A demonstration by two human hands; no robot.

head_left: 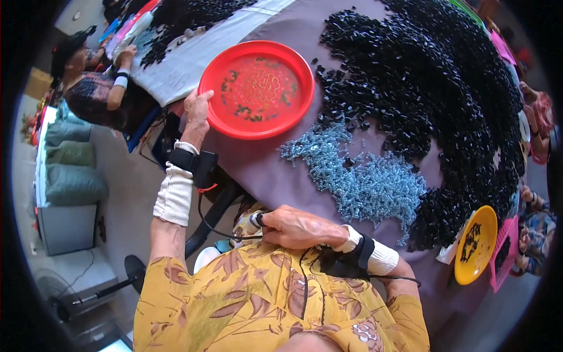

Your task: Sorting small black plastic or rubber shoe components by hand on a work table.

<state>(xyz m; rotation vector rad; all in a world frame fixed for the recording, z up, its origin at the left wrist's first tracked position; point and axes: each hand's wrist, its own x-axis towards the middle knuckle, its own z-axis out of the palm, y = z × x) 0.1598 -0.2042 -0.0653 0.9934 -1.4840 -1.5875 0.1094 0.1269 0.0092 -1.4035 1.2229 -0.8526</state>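
My left hand (198,110) grips the left rim of a round red plastic tray (211,120), thumb on top. The tray has a raised pattern and dark printed marks on its bottom. It tilts toward me above the edge of the cloth-covered table. My right hand (302,226) is held across my front, its fingers curled near a thin black cord (214,226); what they hold, if anything, is hidden. Beyond it lies a pile of small bluish metal screw-like pieces (375,185). A large heap of small black plastic pieces (469,117) spreads over the right and far side.
At the right table edge sit a yellow tray (478,243) with some black pieces and a pink basket (504,252). One person (94,88) works at the far left; others sit along the right. Filled sacks (73,185) and a fan (58,299) stand at left.
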